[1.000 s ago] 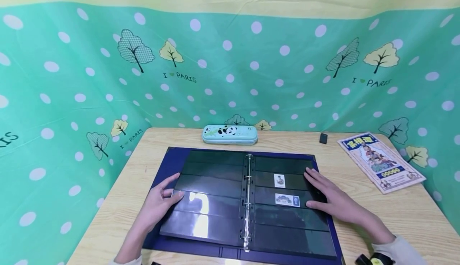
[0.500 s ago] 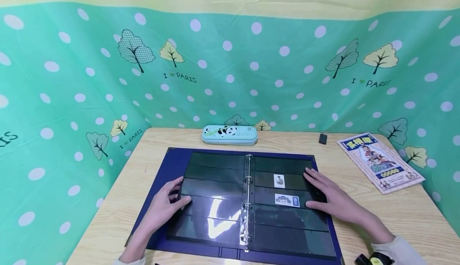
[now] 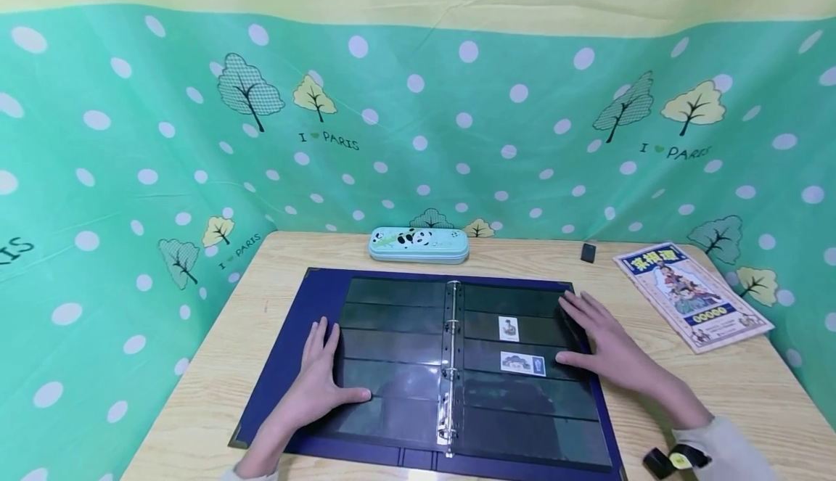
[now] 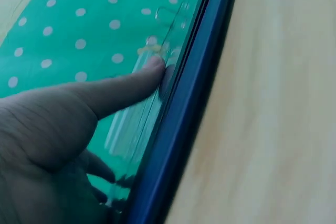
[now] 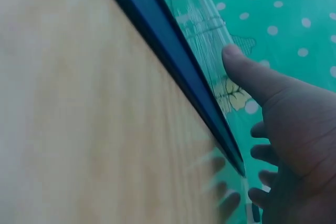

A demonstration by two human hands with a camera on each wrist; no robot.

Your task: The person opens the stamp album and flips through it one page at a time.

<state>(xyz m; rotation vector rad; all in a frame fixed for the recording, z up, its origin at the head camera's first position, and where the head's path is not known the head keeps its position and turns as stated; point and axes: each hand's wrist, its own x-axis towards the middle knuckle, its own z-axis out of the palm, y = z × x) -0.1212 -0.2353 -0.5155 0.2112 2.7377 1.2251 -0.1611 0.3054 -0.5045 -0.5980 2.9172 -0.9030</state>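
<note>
A blue ring-binder stamp album [image 3: 281,365] lies open on the table, with black pocket pages on both sides of its metal rings [image 3: 450,372]. Two stamps, an upright one [image 3: 509,329] and a wide one [image 3: 522,363], sit in pockets of the right page. My left hand [image 3: 316,387] rests at the left page's outer edge, fingers extended and thumb on the page. At the right page's outer edge is my right hand [image 3: 614,354], its fingers spread and thumb touching the page. In the left wrist view, the left thumb [image 4: 131,85] meets the glossy page.
Behind the album stands a light-blue panda pencil case [image 3: 419,244]. A small black object [image 3: 588,252] lies at the back right, near a printed booklet [image 3: 692,296]. The wooden table [image 3: 222,343] is backed by a green dotted curtain [image 3: 418,118].
The left page has come down flat. My left hand has moved right and toward the page's lower part, its fingers straightening. My right hand has shifted slightly, its fingers lifting a little.
</note>
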